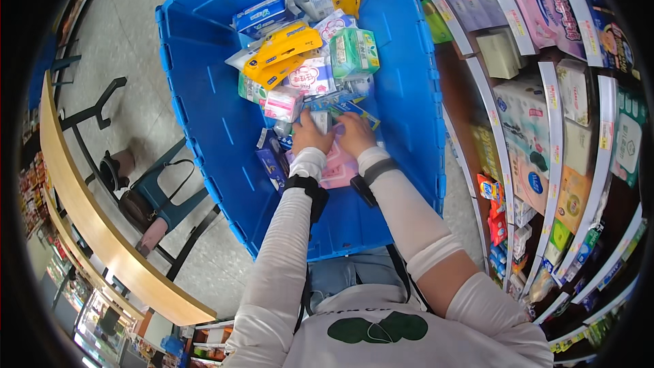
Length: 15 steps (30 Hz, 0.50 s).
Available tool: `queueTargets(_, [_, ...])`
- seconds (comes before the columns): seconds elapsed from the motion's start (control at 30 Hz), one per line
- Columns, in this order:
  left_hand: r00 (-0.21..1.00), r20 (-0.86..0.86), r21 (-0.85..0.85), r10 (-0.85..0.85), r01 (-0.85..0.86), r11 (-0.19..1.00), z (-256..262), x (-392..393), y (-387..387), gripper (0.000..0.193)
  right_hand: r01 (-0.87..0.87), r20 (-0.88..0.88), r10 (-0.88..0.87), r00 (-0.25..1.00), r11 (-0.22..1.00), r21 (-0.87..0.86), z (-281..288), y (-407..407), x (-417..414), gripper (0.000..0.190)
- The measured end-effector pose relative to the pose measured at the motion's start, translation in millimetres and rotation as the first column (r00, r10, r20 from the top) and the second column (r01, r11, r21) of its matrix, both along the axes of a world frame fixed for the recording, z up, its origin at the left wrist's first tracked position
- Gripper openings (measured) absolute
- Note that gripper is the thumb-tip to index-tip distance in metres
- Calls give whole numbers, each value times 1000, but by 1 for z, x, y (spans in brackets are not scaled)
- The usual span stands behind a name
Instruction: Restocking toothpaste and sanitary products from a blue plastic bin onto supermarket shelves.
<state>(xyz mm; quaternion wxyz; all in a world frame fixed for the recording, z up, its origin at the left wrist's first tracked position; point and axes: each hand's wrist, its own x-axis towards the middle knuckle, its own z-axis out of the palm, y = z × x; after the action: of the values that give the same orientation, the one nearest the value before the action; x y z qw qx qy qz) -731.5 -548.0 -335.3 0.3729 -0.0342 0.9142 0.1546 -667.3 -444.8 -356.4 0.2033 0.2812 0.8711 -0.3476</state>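
Observation:
Both hands reach down into a large blue plastic crate point(409, 138) that holds a heap of packaged goods. My left hand point(310, 135) touches a small whitish pack point(322, 121) near the heap's lower edge; whether it grips the pack is hard to tell. My right hand point(356, 134) lies just right of that pack, over a pink package point(340, 163), its fingertips partly hidden among the goods. Beyond the hands are a pink-and-white pack point(282, 104), yellow packets point(286, 48), a green pack point(354, 53) and a blue pack point(261, 14). A dark purple box point(272, 159) leans at the left.
Store shelves point(498, 138) with tissue packs and other goods curve along the right side. To the left stand a wooden-topped counter point(102, 225) and a blue-green chair point(173, 189) with a dark handbag point(137, 209). Grey floor point(138, 36) shows between the crate and the counter.

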Motion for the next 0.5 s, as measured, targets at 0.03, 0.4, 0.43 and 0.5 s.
queueTargets(0.03, [999,-26,-6,-19,19,1000,0,1,-4,89,-1,4,1,1000,1000,-8,1,-2,-3,36])
queueTargets(0.4, [892,416,-212,-179,287,934,34,3,-36,88,-439,355,376,856,891,115,1,0,-19,26])
queueTargets(0.43, [889,419,-212,-182,291,933,33,5,-36,88,-435,357,372,857,893,113,2,0,-18,26])
queueTargets(0.5, [858,470,-246,-208,354,902,34,7,-38,85,-451,341,389,856,884,124,5,2,-13,23])
